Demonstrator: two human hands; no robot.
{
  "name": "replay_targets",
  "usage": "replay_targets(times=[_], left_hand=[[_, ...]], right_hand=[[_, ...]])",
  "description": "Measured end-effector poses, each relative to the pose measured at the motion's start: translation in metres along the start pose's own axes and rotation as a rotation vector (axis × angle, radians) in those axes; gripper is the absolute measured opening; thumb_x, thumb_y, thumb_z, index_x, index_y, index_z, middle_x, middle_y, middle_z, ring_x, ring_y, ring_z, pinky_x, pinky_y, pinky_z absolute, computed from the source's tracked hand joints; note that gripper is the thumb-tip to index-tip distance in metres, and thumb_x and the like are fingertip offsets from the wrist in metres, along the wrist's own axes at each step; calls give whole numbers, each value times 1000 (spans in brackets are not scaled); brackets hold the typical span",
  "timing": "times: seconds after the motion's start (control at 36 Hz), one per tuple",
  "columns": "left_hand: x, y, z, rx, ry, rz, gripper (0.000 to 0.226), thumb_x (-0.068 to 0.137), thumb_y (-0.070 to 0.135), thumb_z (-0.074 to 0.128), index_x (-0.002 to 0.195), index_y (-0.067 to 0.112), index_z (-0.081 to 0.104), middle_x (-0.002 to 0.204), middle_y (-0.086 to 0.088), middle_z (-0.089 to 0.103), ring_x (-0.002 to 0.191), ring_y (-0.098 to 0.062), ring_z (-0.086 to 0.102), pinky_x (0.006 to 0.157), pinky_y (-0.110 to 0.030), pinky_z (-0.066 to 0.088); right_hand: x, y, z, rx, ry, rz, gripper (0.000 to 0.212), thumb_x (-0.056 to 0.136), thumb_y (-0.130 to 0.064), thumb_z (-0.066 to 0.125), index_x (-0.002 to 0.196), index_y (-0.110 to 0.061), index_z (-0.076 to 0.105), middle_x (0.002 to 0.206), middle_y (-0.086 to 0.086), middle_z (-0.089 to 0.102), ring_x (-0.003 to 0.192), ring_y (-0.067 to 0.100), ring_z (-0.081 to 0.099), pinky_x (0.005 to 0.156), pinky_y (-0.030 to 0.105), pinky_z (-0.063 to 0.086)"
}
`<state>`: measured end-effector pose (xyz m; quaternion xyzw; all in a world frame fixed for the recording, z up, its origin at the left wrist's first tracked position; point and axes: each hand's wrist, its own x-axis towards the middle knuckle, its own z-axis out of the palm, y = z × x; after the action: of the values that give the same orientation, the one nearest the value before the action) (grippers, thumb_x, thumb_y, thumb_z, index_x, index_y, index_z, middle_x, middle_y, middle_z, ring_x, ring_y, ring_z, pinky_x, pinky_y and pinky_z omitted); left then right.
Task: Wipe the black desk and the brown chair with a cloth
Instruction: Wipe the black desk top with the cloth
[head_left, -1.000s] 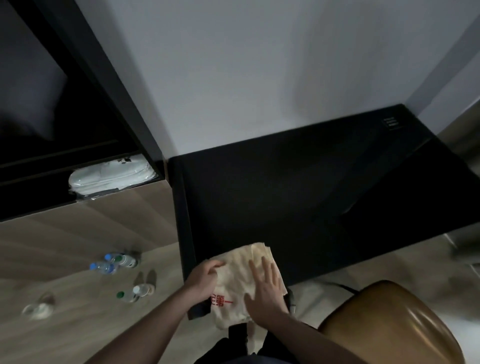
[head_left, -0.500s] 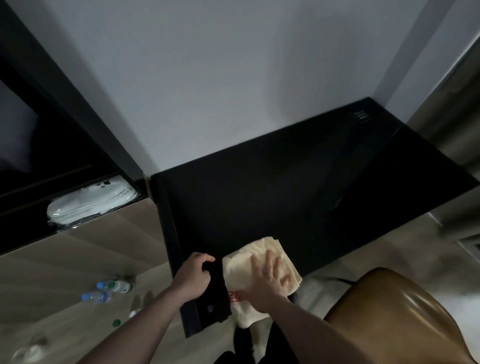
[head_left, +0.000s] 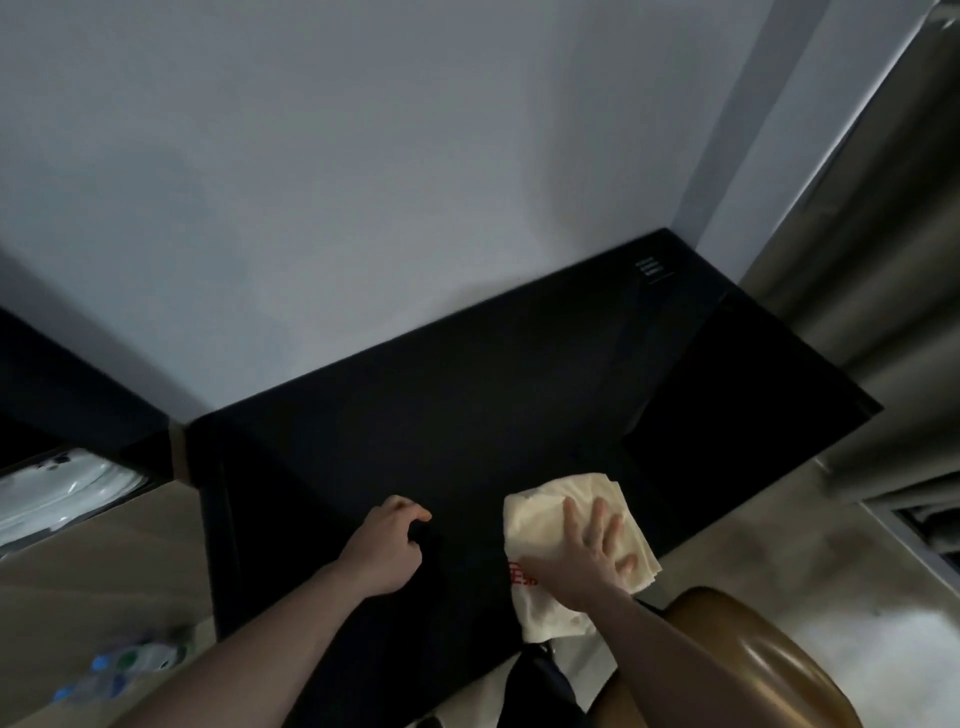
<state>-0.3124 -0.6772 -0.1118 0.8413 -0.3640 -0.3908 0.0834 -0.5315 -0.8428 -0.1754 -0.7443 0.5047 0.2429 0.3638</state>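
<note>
1. Since half a second ago, the right hand (head_left: 589, 558) has slid the cloth (head_left: 569, 545) rightward along the front of the desk (head_left: 441, 415), away from the left corner, and the left hand (head_left: 384, 548) has let go of the desk's front edge and now sits on top of it.
2. Right hand: fingers straight and spread, palm flat on the cloth, pressing it against the desk; it is not gripping.
3. Left hand: fingers loosely curled with nothing inside them, knuckles up, resting on the black surface well apart from the cloth.
4. Cloth: cream-coloured, folded in several layers, lying near the desk's front edge. One lower corner hangs over that edge. Red printed characters show just beside the right wrist, but they are cut off and too blurred to read.
5. Desk: black, set into a corner against a pale wall (head_left: 363, 182). A few small pale markings sit at its far right corner; too small to read.
6. Chair (head_left: 748, 660): brown and glossy, just in front of the desk's right part, below the right forearm and not touched by either hand.
7. Curtain (head_left: 883, 234): grey-beige, hanging at the right.
8. Bottles (head_left: 119, 670): a few with blue and green caps, blurred, on the wood floor at lower left.
9. White wrapped bundle (head_left: 67, 493): on a dark shelf at the left edge.
</note>
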Motion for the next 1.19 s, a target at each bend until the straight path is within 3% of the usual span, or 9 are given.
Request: replay_targets(times=[0.33, 0.64, 1.0, 1.19], left_hand=[[128, 142, -27, 125, -78, 84, 52, 97, 11, 46, 147, 26, 46, 157, 7, 29, 140, -17, 32, 117, -34, 33], [210, 228, -24, 226, -159, 107, 59, 97, 15, 49, 154, 28, 37, 167, 5, 11, 151, -22, 20, 121, -37, 29], [271, 236, -13, 266, -187, 62, 68, 97, 16, 51, 159, 33, 28, 169, 9, -3, 155, -25, 9, 122, -41, 28], [260, 208, -12, 266, -213, -25, 72, 98, 18, 50, 161, 34, 18, 169, 8, -9, 156, -27, 5, 125, -41, 21]], right_hand=[[98, 83, -137, 60, 91, 123, 122, 69, -94, 43, 157, -36, -20, 156, 1, -46, 144, 31, -42, 116, 68, -11], [174, 151, -257, 152, 145, 220, 121, 71, -95, 42, 157, -38, -21, 157, 2, -44, 146, 31, -40, 115, 66, -14], [253, 199, -358, 193, 264, 372, 117, 73, -91, 51, 157, -41, -14, 164, -1, -31, 151, 35, -26, 115, 74, -3], [267, 181, -351, 186, 298, 397, 99, 85, -83, 41, 156, -42, -15, 164, 3, -28, 151, 41, -23, 112, 79, 0]])
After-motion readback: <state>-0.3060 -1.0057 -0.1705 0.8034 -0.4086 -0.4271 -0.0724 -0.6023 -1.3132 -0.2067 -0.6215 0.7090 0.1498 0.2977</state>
